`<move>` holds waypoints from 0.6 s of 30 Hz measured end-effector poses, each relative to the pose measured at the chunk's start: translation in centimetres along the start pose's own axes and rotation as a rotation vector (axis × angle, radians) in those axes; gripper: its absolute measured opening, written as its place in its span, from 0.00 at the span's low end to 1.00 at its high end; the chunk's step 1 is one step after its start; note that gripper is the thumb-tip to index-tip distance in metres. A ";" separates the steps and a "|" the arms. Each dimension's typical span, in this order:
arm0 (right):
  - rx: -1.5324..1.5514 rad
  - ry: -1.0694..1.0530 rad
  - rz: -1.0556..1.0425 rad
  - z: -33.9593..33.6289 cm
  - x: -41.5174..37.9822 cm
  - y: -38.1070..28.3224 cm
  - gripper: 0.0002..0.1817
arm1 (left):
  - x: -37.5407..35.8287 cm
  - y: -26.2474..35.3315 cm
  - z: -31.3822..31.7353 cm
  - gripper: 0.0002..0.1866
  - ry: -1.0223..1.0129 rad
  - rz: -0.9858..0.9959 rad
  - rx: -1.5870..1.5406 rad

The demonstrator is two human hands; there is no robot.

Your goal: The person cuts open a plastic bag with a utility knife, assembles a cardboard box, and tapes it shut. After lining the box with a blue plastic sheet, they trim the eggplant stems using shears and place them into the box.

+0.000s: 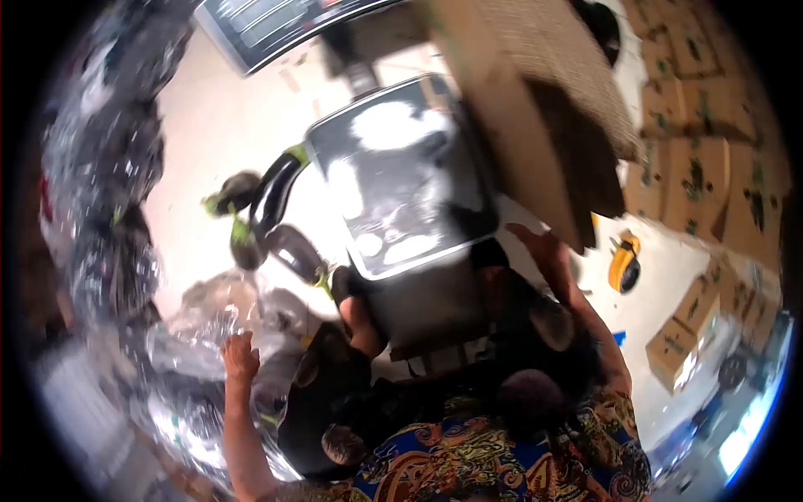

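Observation:
My left hand (240, 356) is at the lower left, its fingers curled at the edge of a crumpled clear plastic bag (196, 339). My right hand (542, 251) reaches up right of centre, fingers apart, close to the lower edge of a large cardboard box (514, 125). Between the hands, further forward, stands a scale with a shiny metal tray (401, 180); nothing solid lies on it, only glare. Several dark purple eggplants lie left of the tray, among them a long glossy one (274, 194) and one nearer me (294, 253).
Clear plastic bags (104, 159) line the left side. A grey device (268, 29) is at the top. Stacked printed cardboard boxes (690, 180) stand at the right, near a yellow and black object (623, 263). My legs are below the scale.

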State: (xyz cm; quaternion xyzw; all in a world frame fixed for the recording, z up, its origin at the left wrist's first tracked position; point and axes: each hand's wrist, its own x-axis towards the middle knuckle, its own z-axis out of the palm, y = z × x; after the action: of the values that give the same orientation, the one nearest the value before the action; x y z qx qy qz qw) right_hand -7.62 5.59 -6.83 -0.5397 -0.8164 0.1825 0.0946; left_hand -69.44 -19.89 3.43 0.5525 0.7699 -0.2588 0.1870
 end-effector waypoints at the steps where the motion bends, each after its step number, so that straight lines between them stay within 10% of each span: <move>1: -0.248 0.125 -0.255 -0.9 0.4 -0.2 0.37 | 1.2 3.1 -3.3 0.25 -0.022 -0.009 -0.016; 3: -0.496 0.216 -0.213 0.2 0.8 -1.5 0.39 | 3.2 7.3 -7.4 0.28 0.183 0.212 -0.188; 7: 0.298 0.607 0.114 -2.6 4.5 -6.5 0.42 | 4.7 17.5 -19.4 0.37 0.328 0.460 -0.448; 13: 0.506 0.584 0.261 -1.4 5.1 -7.1 0.41 | 2.6 34.5 -33.5 0.51 0.607 1.015 -0.210; 18: 0.502 0.142 0.484 3.4 -4.4 -3.5 0.31 | 1.4 44.3 -37.8 0.42 0.557 1.236 0.147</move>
State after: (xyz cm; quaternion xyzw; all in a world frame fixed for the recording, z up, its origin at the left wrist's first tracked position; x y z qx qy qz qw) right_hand -10.00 -0.38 -8.40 -0.6889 -0.5858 0.3567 0.2347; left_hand -27.94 15.35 24.21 0.9482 0.3125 -0.0042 0.0575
